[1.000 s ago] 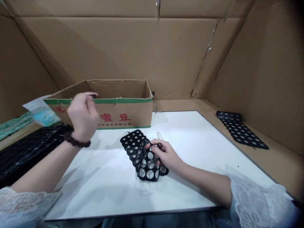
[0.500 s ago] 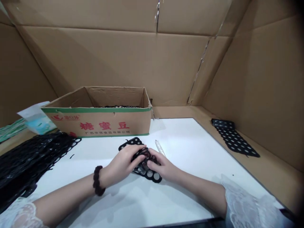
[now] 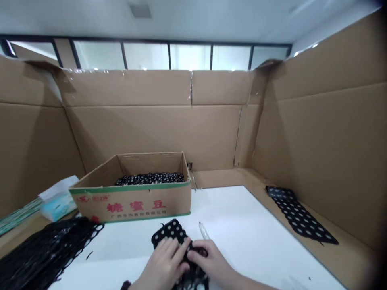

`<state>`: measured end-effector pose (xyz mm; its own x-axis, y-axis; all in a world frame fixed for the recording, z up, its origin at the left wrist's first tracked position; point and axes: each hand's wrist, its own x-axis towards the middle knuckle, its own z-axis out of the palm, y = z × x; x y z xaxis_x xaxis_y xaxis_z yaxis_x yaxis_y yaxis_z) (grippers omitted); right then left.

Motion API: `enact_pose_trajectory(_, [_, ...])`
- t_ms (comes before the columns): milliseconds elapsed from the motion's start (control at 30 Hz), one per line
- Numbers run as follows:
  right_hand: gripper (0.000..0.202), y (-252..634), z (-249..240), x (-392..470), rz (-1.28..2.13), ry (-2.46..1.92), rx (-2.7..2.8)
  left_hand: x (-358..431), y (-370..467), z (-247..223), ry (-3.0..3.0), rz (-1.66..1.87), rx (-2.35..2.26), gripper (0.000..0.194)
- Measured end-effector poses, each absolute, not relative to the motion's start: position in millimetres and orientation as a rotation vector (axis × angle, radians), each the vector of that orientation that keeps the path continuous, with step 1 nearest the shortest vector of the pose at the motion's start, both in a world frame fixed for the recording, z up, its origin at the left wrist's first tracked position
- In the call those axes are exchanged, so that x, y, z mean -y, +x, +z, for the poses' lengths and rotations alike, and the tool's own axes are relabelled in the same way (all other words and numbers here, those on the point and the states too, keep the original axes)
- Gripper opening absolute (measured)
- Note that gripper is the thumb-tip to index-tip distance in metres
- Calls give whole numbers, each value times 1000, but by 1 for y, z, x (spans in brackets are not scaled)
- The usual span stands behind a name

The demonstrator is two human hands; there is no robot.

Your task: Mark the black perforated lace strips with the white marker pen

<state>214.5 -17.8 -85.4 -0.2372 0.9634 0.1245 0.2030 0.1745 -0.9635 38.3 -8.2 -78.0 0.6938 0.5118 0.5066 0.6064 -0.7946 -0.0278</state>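
A black piece with rows of pale round dots or holes (image 3: 172, 230) lies on the white table, tilted, its lower part under both hands. My left hand (image 3: 165, 262) rests on its left side, with the fingers closed on the material. From the right, my right hand (image 3: 211, 259) pinches a dark, looped part of it between thumb and fingers. The fingertips of both hands almost meet. Just beyond my right hand lies a clear pen-like stick (image 3: 203, 230). The lower end of the black piece runs towards the frame's bottom edge.
An open carton (image 3: 136, 203) holding dotted black pieces (image 3: 151, 178) stands behind. A heap of black strips (image 3: 51, 249) lies left, near a tissue pack (image 3: 57, 205). Another dotted strip (image 3: 302, 217) is on cardboard at right. Cardboard walls (image 3: 151, 125) enclose the table (image 3: 242, 225).
The view has tilted up, so the table contents and hands appear lower and windows show above. My left hand now lies flatter over the black piece, which both hands still hold.
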Motion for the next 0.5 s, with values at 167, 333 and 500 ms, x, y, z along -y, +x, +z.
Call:
enact_pose_trajectory(167, [37,208,-81,15,1185,-1134,1670,-5,30,-70,-2851,-811,931,42])
enact_pose_trajectory(333, [36,192,-81,12,1245,-1000,1604,-13,28,-62,-2939,-827,1053,35])
enact_pose_trajectory(500, [24,187,-82,20,1150,-990,1603,0,34,-67,-3080,-995,1271,25])
